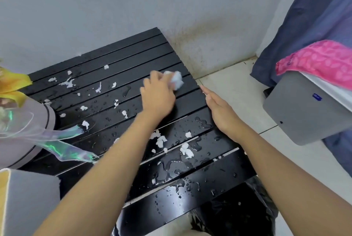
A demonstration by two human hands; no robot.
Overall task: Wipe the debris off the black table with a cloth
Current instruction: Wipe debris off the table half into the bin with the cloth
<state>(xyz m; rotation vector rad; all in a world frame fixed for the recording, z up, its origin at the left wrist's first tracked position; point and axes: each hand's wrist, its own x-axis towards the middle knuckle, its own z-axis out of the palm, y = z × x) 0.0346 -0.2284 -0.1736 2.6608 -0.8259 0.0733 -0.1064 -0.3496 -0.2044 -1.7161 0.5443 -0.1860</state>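
We find the left hand at the centre of the frame, its fingers curled round a small pale cloth. The cloth is bunched into a wad and pressed to the black slatted counter, near the counter's right-of-frame edge. The right hand has straight fingers and holds nothing. It is set on edge against that same side of the counter, just below the cloth in the frame. White debris lies in soft-looking clumps over most of the slats, thickest at centre left and lower centre, among beads and pools of water. We judge the cloth to be light, limp and probably damp. It would fold and slip from a loose hold, so it is best taken wadded in the palm with the fingertips bearing down on it. The debris looks like wet pulp: light, but apt to smear, cling to the surface and lodge in the gaps between slats. Strokes along the slats seem safer than strokes across them. A bin lined with a black bag sits under the counter's near edge at lower right; we cannot say whether the debris is meant for it. We expect the wet surface to be slippery.
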